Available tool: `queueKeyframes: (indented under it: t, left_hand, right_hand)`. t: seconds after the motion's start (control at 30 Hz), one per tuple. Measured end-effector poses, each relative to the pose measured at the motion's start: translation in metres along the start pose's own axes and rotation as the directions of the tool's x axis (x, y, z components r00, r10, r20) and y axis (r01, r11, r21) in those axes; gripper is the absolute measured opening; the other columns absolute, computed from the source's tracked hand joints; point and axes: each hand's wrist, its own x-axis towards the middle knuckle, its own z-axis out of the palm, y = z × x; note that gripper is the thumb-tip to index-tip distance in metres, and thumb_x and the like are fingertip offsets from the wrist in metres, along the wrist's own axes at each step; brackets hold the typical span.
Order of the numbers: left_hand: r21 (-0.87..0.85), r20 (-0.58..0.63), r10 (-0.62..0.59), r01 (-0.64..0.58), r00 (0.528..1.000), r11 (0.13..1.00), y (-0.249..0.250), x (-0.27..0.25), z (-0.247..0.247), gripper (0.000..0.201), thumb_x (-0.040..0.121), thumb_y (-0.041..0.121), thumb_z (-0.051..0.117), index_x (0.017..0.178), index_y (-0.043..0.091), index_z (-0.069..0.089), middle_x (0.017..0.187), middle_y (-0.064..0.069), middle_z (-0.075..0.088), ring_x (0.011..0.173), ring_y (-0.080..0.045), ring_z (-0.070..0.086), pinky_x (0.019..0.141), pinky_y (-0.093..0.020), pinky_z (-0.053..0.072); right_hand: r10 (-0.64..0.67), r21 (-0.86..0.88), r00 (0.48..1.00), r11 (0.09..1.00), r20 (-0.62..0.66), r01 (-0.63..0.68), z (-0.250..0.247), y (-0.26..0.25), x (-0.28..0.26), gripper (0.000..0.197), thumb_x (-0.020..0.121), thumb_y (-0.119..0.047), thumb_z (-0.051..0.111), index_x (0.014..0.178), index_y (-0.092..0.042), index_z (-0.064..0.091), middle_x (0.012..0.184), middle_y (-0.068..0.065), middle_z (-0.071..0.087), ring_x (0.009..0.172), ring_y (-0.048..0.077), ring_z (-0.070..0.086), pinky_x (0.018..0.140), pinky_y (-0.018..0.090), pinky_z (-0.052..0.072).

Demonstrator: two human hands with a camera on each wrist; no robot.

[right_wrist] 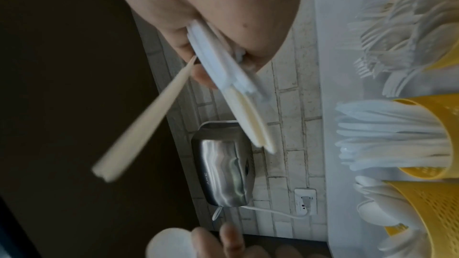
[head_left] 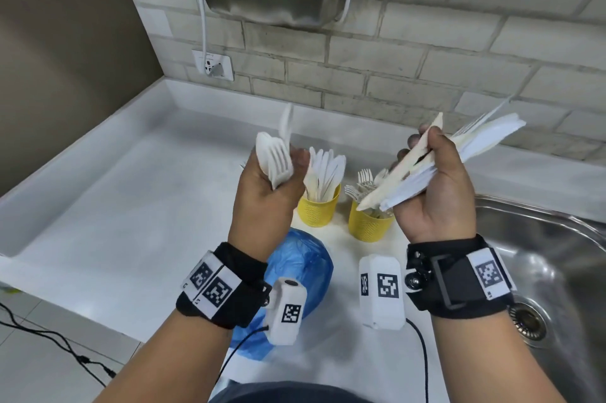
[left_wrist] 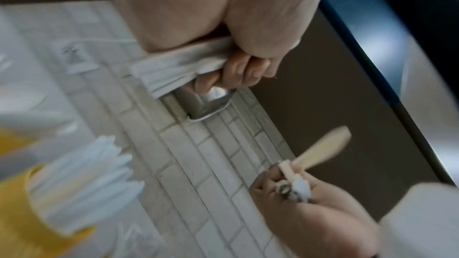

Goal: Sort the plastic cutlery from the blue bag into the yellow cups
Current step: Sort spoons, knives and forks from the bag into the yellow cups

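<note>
Fingers (head_left: 300, 158) of the left hand (head_left: 265, 192) are curling round white plastic forks and spoons (head_left: 273, 156); the right hand (head_left: 436, 192) is gripping flat white knives (head_left: 485, 140). Yellow perforated cups (head_left: 318, 209) at twelve o'clock are already filling; crumpled blue plastic bag (head_left: 295, 268) is lying on the white desk (head_left: 114, 205) at six.

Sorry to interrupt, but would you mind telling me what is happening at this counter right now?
A person is sorting white plastic cutlery at a white counter beside a steel sink. The left hand grips a small bunch with a fork and a spoon showing; the right hand grips a bigger bundle of knives. Both are raised above the yellow cups: the knife cup and the fork cup; the right wrist view shows a third cup with spoons. The blue bag lies below the left wrist.
</note>
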Motion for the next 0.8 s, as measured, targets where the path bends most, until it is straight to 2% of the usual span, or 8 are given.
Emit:
queueKeyframes:
  t: [0.1, 0.2, 0.27, 0.4, 0.53, 0.63, 0.7, 0.8]
  left_hand:
    - [-0.090, -0.013, -0.205, 0.203, 0.979, 0.975, -0.002, 0.002, 0.002, 0.023, 0.105, 0.026, 0.055, 0.094, 0.009, 0.065, 0.059, -0.007, 0.022, 0.056, -0.023, 0.017, 0.056, -0.039, 0.017]
    - [-0.092, 0.051, -0.280, 0.283, 0.959, 0.955, -0.006, 0.001, 0.002, 0.032, 0.103, 0.035, 0.056, 0.081, 0.014, 0.067, 0.057, -0.006, 0.026, 0.052, -0.017, 0.022, 0.057, -0.036, 0.017]
    - [-0.109, 0.079, -0.389, 0.396, 0.918, 0.912, -0.007, 0.002, 0.002, 0.035, 0.102, 0.038, 0.057, 0.080, 0.013, 0.068, 0.055, -0.001, 0.036, 0.049, -0.013, 0.028, 0.052, -0.028, 0.022]
    - [-0.125, 0.106, -0.541, 0.551, 0.834, 0.825, -0.009, 0.002, 0.003, 0.036, 0.103, 0.037, 0.057, 0.089, 0.008, 0.073, 0.060, -0.005, 0.058, 0.046, -0.012, 0.047, 0.047, -0.020, 0.039]
    - [-0.198, 0.184, -0.634, 0.660, 0.751, 0.724, -0.012, 0.002, 0.005, 0.028, 0.105, 0.024, 0.055, 0.098, 0.001, 0.069, 0.088, -0.022, 0.074, 0.071, -0.026, 0.075, 0.061, -0.028, 0.062]
    - [-0.266, 0.289, -0.662, 0.722, 0.692, 0.639, -0.013, 0.003, 0.005, 0.019, 0.106, 0.013, 0.049, 0.104, -0.001, 0.061, 0.086, -0.021, 0.074, 0.077, -0.029, 0.076, 0.075, -0.037, 0.065]
    - [-0.321, 0.351, -0.646, 0.735, 0.678, 0.597, -0.013, 0.005, 0.004, 0.021, 0.106, 0.010, 0.044, 0.113, -0.003, 0.059, 0.093, -0.021, 0.071, 0.081, -0.027, 0.074, 0.073, -0.036, 0.064]
    - [-0.344, 0.392, -0.602, 0.717, 0.696, 0.606, -0.017, 0.007, 0.000, 0.033, 0.108, 0.016, 0.043, 0.130, -0.002, 0.058, 0.129, -0.022, 0.064, 0.113, -0.031, 0.065, 0.087, -0.036, 0.063]
  right_hand:
    - [-0.029, 0.028, 0.999, 0.999, 0.042, 0.027, 0.006, 0.006, 0.002, 0.011, 0.101, -0.014, 0.056, 0.094, -0.011, 0.064, 0.078, 0.003, 0.058, 0.071, 0.016, 0.060, 0.065, 0.030, 0.054]
    - [-0.013, 0.040, 0.999, 0.999, 0.041, 0.011, 0.011, 0.011, 0.001, 0.016, 0.104, -0.012, 0.052, 0.091, -0.008, 0.060, 0.088, 0.008, 0.066, 0.088, 0.029, 0.073, 0.080, 0.046, 0.061]
    - [-0.043, -0.035, 0.999, 0.998, 0.008, 0.043, 0.015, 0.014, 0.000, 0.015, 0.105, -0.013, 0.051, 0.093, -0.009, 0.059, 0.087, 0.009, 0.067, 0.076, 0.027, 0.072, 0.073, 0.045, 0.061]
    - [-0.208, -0.159, 0.977, 0.964, 0.048, 0.213, 0.027, 0.022, 0.001, 0.012, 0.103, -0.009, 0.057, 0.093, -0.011, 0.051, 0.063, 0.005, 0.046, 0.046, 0.018, 0.043, 0.051, 0.031, 0.046]
    - [-0.331, -0.340, 0.904, 0.845, 0.271, 0.412, 0.039, 0.031, -0.010, 0.014, 0.096, -0.009, 0.069, 0.087, -0.009, 0.059, 0.057, 0.000, 0.051, 0.041, 0.018, 0.043, 0.048, 0.032, 0.045]
    - [-0.336, -0.488, 0.845, 0.701, 0.417, 0.520, 0.043, 0.042, -0.020, 0.017, 0.091, -0.009, 0.076, 0.084, -0.003, 0.061, 0.060, 0.002, 0.059, 0.044, 0.019, 0.055, 0.050, 0.030, 0.049]
    - [-0.272, -0.554, 0.834, 0.643, 0.480, 0.529, 0.037, 0.053, -0.024, 0.015, 0.088, -0.006, 0.078, 0.085, -0.009, 0.064, 0.066, -0.006, 0.065, 0.054, 0.012, 0.062, 0.056, 0.027, 0.053]
    - [-0.135, -0.644, 0.865, 0.614, 0.483, 0.456, 0.023, 0.072, -0.027, 0.028, 0.085, -0.006, 0.080, 0.083, -0.030, 0.065, 0.070, -0.014, 0.069, 0.065, 0.005, 0.065, 0.066, 0.026, 0.056]
